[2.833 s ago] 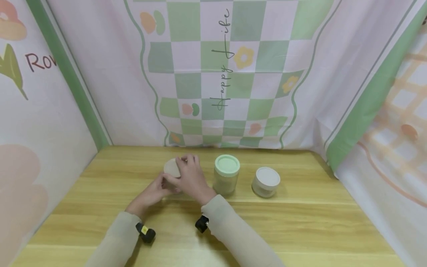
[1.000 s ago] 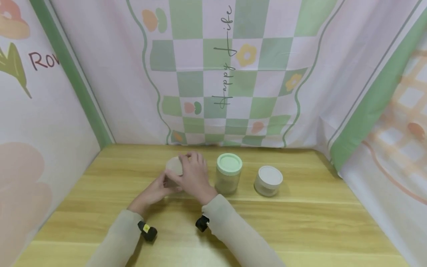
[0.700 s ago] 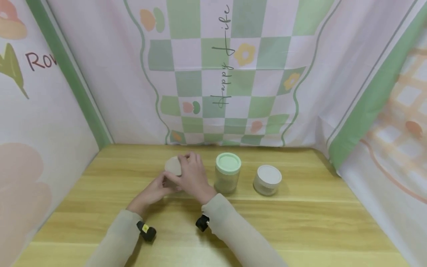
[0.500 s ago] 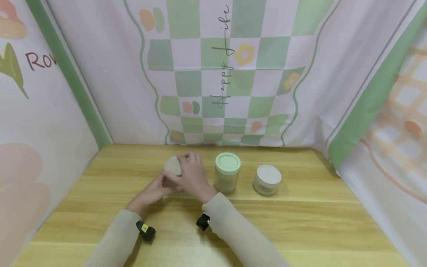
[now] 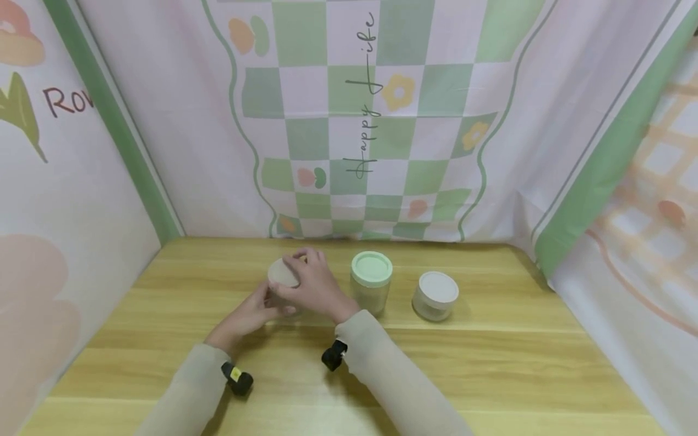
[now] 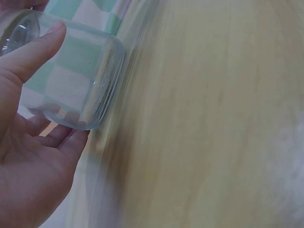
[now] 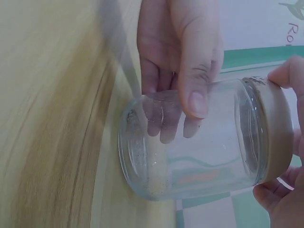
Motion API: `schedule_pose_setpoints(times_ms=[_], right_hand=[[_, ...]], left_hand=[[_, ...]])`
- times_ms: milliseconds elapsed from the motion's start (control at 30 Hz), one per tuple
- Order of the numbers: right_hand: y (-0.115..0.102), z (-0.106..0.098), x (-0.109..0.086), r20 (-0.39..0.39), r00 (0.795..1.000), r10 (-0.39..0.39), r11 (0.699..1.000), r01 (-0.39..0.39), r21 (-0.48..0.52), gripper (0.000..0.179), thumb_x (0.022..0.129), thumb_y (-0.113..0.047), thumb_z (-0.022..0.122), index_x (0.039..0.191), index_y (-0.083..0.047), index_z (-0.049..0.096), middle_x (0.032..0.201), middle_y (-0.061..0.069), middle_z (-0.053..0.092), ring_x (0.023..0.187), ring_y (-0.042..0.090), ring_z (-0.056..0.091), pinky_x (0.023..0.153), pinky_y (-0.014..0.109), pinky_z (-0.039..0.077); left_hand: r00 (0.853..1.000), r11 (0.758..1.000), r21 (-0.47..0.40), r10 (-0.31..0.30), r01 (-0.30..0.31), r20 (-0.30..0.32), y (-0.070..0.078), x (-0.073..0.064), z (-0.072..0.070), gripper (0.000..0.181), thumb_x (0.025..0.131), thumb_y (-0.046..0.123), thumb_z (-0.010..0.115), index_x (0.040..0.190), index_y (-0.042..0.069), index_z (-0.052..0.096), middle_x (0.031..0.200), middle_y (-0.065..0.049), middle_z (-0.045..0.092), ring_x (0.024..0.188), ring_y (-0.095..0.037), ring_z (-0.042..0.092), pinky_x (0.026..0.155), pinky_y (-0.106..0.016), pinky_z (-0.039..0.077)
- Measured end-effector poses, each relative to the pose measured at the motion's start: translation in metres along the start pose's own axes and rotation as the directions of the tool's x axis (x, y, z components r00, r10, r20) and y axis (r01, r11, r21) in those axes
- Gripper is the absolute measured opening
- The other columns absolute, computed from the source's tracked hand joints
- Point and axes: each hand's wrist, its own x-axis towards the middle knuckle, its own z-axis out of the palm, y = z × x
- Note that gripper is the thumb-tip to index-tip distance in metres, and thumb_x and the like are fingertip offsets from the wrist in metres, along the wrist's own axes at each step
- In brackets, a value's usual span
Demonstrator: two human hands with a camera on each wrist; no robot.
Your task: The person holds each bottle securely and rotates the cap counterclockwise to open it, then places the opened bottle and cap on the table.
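Observation:
A clear glass jar (image 7: 213,142) with a beige lid (image 5: 282,274) stands upright at the left of the table. My left hand (image 5: 248,312) grips the glass body, its thumb on the near side and its fingers behind, seen through the glass in the right wrist view. With my right hand (image 5: 316,284) I hold the lid by its rim, thumb and fingers spread around it. The lid sits on the jar's mouth. Inside the jar (image 6: 66,66) no contents show. In the head view the hands cover most of the body.
Right of my hands stands a taller jar (image 5: 371,284) with a pale green lid. Farther right is a short jar (image 5: 435,297) with a white lid. A checked curtain (image 5: 365,151) hangs along the back edge of the wooden table (image 5: 518,363).
My right hand has turned slightly on the lid: its wrist has swung right and its fingers have shifted left. The left hand and the other jars stay put.

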Motion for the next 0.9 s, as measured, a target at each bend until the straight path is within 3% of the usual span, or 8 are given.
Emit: schedule_pose_setpoints(times_ms=[367, 633, 800, 900], right_hand=[[0.006, 0.002, 0.002, 0.065, 0.998, -0.009, 0.995, 0.002, 0.104, 0.06, 0.091, -0.04, 0.066, 0.144, -0.014, 0.056, 0.144, 0.01, 0.046, 0.13, 0.031, 0.036, 0.095, 0.044, 0.045], [0.009, 0.0, 0.001, 0.058, 0.998, -0.022, 0.986, 0.012, 0.167, 0.057, 0.09, -0.035, 0.065, 0.143, -0.013, 0.057, 0.144, 0.009, 0.047, 0.131, 0.031, 0.036, 0.097, 0.047, 0.045], [0.006, 0.007, 0.0, -0.019, 1.0, 0.016, 0.985, -0.013, 0.175, 0.054, 0.097, -0.044, 0.06, 0.143, -0.016, 0.057, 0.145, 0.01, 0.047, 0.132, 0.03, 0.038, 0.098, 0.05, 0.046], [0.0, 0.013, 0.0, -0.104, 0.993, 0.053, 0.994, -0.042, 0.103, 0.058, 0.097, -0.055, 0.057, 0.14, -0.017, 0.059, 0.143, 0.01, 0.049, 0.13, 0.029, 0.042, 0.1, 0.05, 0.044]], left_hand=[[1.0, 1.0, 0.011, 0.001, -0.001, 0.002, 0.0, -0.002, 0.0, 0.098, 0.095, 0.028, 0.071, 0.161, 0.013, 0.001, 0.165, -0.015, 0.01, 0.148, -0.042, 0.014, 0.115, -0.066, 0.015], [1.0, 1.0, 0.025, -0.004, 0.004, -0.007, -0.003, -0.001, 0.0, 0.098, 0.094, 0.031, 0.071, 0.161, 0.013, 0.002, 0.164, -0.016, 0.014, 0.148, -0.041, 0.016, 0.115, -0.066, 0.017], [1.0, 0.999, 0.034, 0.007, -0.006, -0.015, -0.002, 0.0, 0.001, 0.098, 0.094, 0.03, 0.072, 0.162, 0.016, 0.002, 0.162, -0.017, 0.02, 0.146, -0.041, 0.022, 0.114, -0.065, 0.02], [1.0, 0.999, 0.035, 0.011, -0.01, -0.019, -0.001, 0.0, 0.001, 0.098, 0.094, 0.03, 0.072, 0.162, 0.018, 0.002, 0.163, -0.014, 0.018, 0.146, -0.041, 0.023, 0.113, -0.066, 0.022]])
